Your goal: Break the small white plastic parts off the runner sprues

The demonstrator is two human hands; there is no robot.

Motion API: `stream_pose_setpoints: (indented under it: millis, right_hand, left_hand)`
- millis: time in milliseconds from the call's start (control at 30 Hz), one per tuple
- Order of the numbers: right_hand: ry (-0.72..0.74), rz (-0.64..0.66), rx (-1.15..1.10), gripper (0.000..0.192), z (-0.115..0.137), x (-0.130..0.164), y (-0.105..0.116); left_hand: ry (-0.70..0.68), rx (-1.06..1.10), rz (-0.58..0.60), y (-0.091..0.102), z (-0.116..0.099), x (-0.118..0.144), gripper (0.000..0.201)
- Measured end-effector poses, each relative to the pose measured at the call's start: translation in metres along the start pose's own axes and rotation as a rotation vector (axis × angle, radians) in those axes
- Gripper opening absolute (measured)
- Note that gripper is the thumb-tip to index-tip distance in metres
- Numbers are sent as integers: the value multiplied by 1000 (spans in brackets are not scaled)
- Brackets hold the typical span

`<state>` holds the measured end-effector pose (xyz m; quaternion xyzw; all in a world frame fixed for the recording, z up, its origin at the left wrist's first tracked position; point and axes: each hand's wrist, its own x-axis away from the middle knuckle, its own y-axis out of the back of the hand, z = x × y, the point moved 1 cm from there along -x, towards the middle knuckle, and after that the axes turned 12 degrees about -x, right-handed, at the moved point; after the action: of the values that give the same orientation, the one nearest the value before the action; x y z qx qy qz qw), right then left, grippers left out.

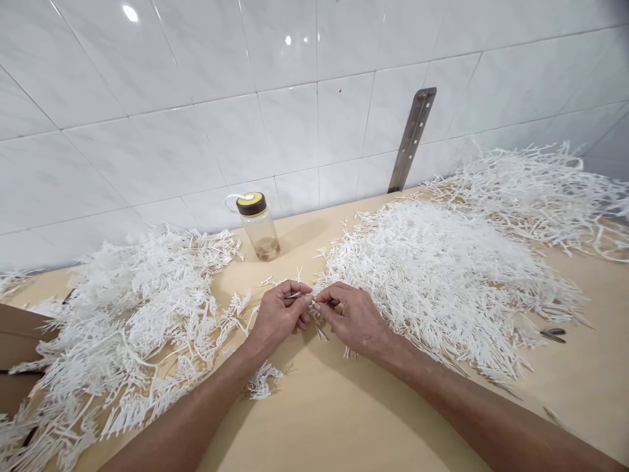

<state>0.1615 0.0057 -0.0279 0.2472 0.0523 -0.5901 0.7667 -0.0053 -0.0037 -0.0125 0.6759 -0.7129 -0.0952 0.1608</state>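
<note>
My left hand and my right hand meet at the middle of a tan wooden table. Together they pinch a small white plastic sprig between thumbs and fingertips. A thin metal tool shows in my left fingers, and another thin piece pokes out under my right hand. A big heap of branched white plastic pieces lies to the left. A second heap lies to the right, touching my right hand.
A clear bottle with a brown and yellow lid stands by the white tiled wall. A metal bracket leans on the wall. A third white heap lies far right. Small dark metal pieces rest near the right edge.
</note>
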Motion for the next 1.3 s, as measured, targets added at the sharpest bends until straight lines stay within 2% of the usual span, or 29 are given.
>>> stream_pose_setpoints:
  millis: [233,333,433,533,600,767,900,967,1133,1300]
  right_hand:
    - [-242,26,-110,14,-3,1,-1]
    - [-297,41,-185,16,-4,2,-2]
    - [-314,31,-229,16,-7,3,-3]
    - [-277,-28,-231,16,-9,3,-4]
    - [-298,-50,-267,17,-8,2,-4]
    - [-451,18,-410,22,2,-4,-1]
    - [-477,42,-354,16,8,-6,3]
    - [-425,48,-267,13,9,-5,4]
    - [-97,12,27,11,5,-4,5]
    - [-27,23,46,11,-3,-2,2]
  left_hand:
    - [-81,-24,-9,4,2,0,31]
    - [-161,-211,-28,9,1,0,27]
    - [-316,-464,-62,10,-5,2,23]
    - [-386,-559,-10,7,-9,4,22]
    - [-326,-475,-3,5,-7,5,22]
    - [-6,-158,64,1,1,1,28]
    - [56,-104,138,3,-1,0,23]
    - [75,-95,185,4,-3,0,19]
    - [133,-125,225,8,-10,1,15]
    - [145,-118,213,8,-17,4,18]
